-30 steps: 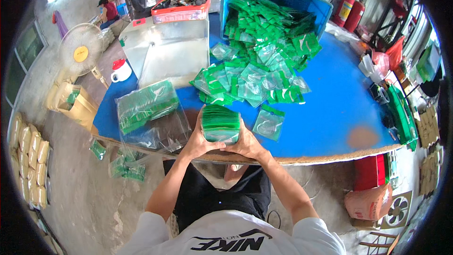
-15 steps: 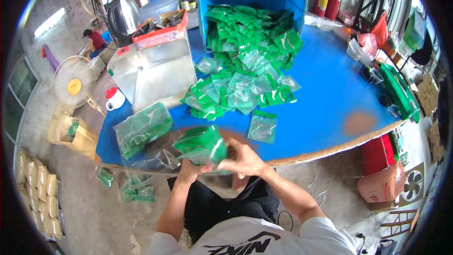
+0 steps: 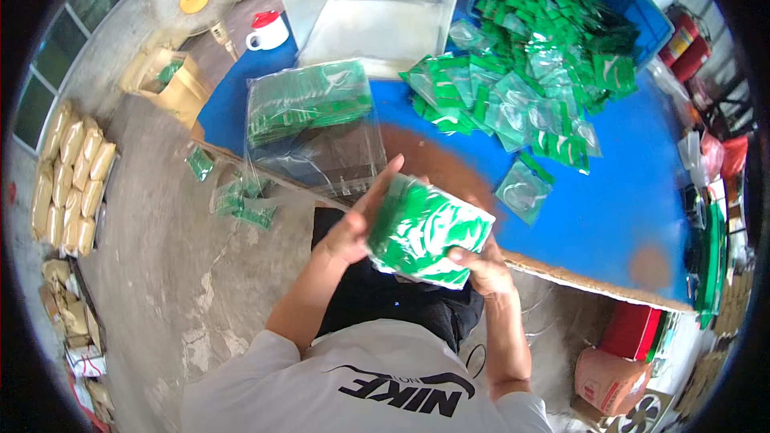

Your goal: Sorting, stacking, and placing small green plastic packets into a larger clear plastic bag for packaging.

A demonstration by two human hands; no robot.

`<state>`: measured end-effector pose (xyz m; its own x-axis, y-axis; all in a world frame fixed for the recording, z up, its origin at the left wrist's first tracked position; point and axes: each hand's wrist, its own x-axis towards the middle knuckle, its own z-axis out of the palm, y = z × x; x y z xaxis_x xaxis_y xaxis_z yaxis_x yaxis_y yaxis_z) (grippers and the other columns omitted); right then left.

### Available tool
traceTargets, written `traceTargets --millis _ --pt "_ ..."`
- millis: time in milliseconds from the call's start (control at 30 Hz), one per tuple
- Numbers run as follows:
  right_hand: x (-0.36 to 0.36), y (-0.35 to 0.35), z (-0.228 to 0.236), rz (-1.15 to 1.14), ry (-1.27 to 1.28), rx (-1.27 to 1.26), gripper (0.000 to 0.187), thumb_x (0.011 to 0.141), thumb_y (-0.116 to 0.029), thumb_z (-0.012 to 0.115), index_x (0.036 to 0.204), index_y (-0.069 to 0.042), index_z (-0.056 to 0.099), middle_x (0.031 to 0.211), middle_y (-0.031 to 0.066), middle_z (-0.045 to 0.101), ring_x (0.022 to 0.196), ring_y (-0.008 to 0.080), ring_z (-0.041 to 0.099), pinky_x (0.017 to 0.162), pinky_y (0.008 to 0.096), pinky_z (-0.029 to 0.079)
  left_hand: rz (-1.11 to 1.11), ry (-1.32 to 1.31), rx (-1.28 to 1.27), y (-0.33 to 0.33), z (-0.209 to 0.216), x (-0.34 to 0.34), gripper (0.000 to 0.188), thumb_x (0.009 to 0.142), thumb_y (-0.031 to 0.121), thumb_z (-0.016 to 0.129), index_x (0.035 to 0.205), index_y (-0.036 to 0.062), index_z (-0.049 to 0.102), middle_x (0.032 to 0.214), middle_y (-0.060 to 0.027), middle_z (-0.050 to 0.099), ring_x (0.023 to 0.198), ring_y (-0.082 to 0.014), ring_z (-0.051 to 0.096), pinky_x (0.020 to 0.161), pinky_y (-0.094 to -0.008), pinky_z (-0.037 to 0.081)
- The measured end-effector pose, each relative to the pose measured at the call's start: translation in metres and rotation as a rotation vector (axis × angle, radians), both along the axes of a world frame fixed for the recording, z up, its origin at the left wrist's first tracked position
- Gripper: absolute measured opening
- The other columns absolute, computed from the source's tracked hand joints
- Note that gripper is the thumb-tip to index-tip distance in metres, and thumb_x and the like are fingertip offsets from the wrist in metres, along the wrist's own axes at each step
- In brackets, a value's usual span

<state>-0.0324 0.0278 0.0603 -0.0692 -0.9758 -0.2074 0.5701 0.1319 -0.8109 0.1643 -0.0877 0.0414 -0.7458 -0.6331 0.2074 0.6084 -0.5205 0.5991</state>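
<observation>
A thick stack of green-and-clear plastic packets (image 3: 429, 232) is held up over my lap, just off the table's front edge. My right hand (image 3: 488, 269) grips its right side, thumb on top and fingers underneath. Beside the stack's left edge is my left hand (image 3: 353, 228), slightly blurred, with its fingers stretched out and apart. On the table to the left lies a clear plastic bag (image 3: 321, 164) with a row of green packets (image 3: 309, 100) in its far part. A single packet (image 3: 524, 188) lies right of the stack, apart from the big heap (image 3: 513, 104).
The heap spills from a blue bin (image 3: 626, 0) lying on its side on the blue table (image 3: 593, 232). A metal box (image 3: 377, 16) and a red-lidded white mug (image 3: 267, 30) stand at the far left. Several packets (image 3: 241, 202) lie on the floor.
The view has swung toward the left. The stack has been turned so its green face lies upward, and my left hand has moved off from beneath it to its left side.
</observation>
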Motion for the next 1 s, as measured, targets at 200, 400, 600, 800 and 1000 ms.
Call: traceTargets --millis 200,400,600,800,1000 --pt "0.019 -0.01 0.005 0.066 0.684 -0.24 0.112 0.067 -0.006 0.089 0.151 -0.006 0.015 0.129 0.0179 0.052 0.121 0.0255 0.054 0.102 0.0391 0.047 0.288 -0.53 0.011 0.022 0.007 0.007 0.106 0.069 0.005 0.087 0.155 0.0058 0.026 0.126 -0.0052 0.055 0.115 -0.0168 0.053 0.104 -0.0338 0.039" --pt "-0.001 -0.025 -0.007 -0.167 0.846 -0.35 0.117 0.063 -0.012 0.093 0.151 -0.003 0.016 0.134 0.0179 0.044 0.122 0.0273 0.051 0.104 0.0393 0.044 0.789 -0.767 -0.636 -0.032 0.022 0.067 0.088 0.073 0.014 0.086 0.147 0.0104 0.04 0.136 -0.0121 0.051 0.123 -0.0249 0.053 0.105 -0.0411 0.042" --pt "-0.017 -0.056 -0.034 -0.695 1.434 -0.451 0.113 0.06 -0.023 0.095 0.147 0.001 0.028 0.13 0.0204 0.051 0.114 0.0309 0.057 0.101 0.0407 0.047 0.737 -1.582 -1.789 -0.074 0.024 0.142 0.076 0.067 0.004 0.077 0.138 0.0127 0.051 0.146 -0.0135 0.042 0.138 -0.0369 0.039 0.114 -0.0488 0.033" --pt "-0.013 -0.056 -0.039 -0.641 1.384 -0.463 0.106 0.064 -0.025 0.093 0.147 -0.003 0.031 0.123 0.0235 0.059 0.106 0.039 0.065 0.091 0.0434 0.054 0.869 -1.797 -1.883 -0.085 0.018 0.171 0.071 0.068 -0.009 0.064 0.136 0.0104 0.052 0.137 -0.0172 0.045 0.127 -0.0376 0.046 0.105 -0.0468 0.039" --pt "-0.009 -0.061 -0.01 -0.554 0.917 -0.341 0.1 0.07 -0.019 0.089 0.149 -0.004 0.028 0.131 0.0177 0.051 0.117 0.0285 0.056 0.101 0.0392 0.046 0.927 -1.667 -1.79 -0.085 0.026 0.159 0.038 0.082 0.003 0.067 0.12 0.0073 0.064 0.114 -0.0126 0.056 0.103 -0.0321 0.056 0.09 -0.0449 0.046"
